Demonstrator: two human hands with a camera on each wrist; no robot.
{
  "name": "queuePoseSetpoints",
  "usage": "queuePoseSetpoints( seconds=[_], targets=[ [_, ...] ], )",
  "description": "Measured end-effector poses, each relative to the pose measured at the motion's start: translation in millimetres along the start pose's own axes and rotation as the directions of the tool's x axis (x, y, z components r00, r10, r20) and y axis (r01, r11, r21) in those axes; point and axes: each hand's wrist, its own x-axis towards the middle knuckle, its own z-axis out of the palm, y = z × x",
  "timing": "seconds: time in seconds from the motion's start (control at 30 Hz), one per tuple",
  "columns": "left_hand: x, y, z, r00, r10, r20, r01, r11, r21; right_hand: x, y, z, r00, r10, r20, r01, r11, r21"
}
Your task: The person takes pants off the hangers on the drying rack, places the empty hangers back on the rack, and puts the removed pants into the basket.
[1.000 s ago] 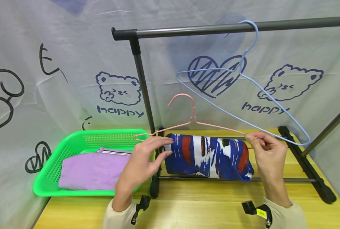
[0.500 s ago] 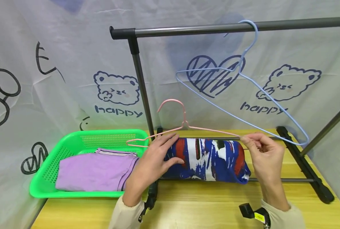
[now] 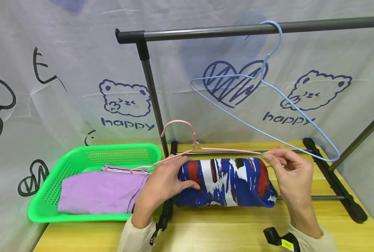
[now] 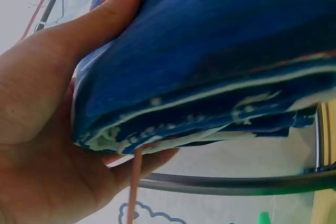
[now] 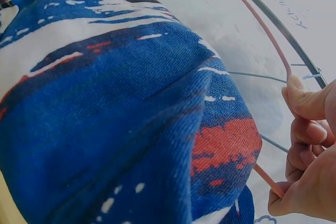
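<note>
A blue, white and red patterned garment (image 3: pixel 223 182) hangs folded over the lower bar of a pink wire hanger (image 3: pixel 194 137). My left hand (image 3: pixel 163 180) grips the garment's left end; in the left wrist view its thumb (image 4: pixel 100 24) lies in front and other fingers are behind the cloth. With my right hand (image 3: pixel 292 171) I pinch the hanger's right end, and the right wrist view shows the pink wire (image 5: pixel 268 22) running into those fingers. The hanger's left end sticks out past my left hand over the basket. Most of the lower bar is hidden by the cloth.
A blue hanger (image 3: pixel 263 68) hangs from the top rail (image 3: pixel 205 33) of a dark metal rack. At left, a green basket (image 3: pixel 79 219) holds a folded purple garment (image 3: pixel 95 192). The rack's feet (image 3: pixel 357 210) stand on a wooden table (image 3: pixel 224 231) before a printed curtain.
My left hand has moved right and taken hold of the garment's left end. The pink hanger and garment have shifted left and slightly down, and the hanger's left side has tipped lower.
</note>
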Motion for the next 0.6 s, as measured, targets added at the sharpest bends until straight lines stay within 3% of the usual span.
queuePoseSetpoints(
  seconds=[0.13, 0.33, 0.43, 0.6],
  targets=[
    [2.0, 0.4, 1.1, 0.998, 0.045, -0.045, -0.045, 0.999, -0.007, 1.5, -1.6, -2.1, 0.999, 0.045, -0.012, -0.045, 0.999, -0.02],
    [0.8, 0.5, 4.7, 0.995, 0.055, -0.086, -0.057, 0.998, -0.014, 1.7, -4.3, -5.6, 0.986, 0.166, 0.009, -0.159, 0.962, -0.224],
    [0.3, 0.0, 6.5, 0.991, 0.072, -0.111, -0.074, 0.997, -0.016, 2.1, -4.1, -8.8, 0.982, 0.181, 0.052, -0.159, 0.944, -0.291],
    [0.8, 0.2, 7.9, 0.981, 0.108, -0.164, -0.113, 0.993, -0.02, 4.8, -2.4, -16.3, 0.976, 0.18, 0.127, -0.137, 0.948, -0.286]
  ],
)
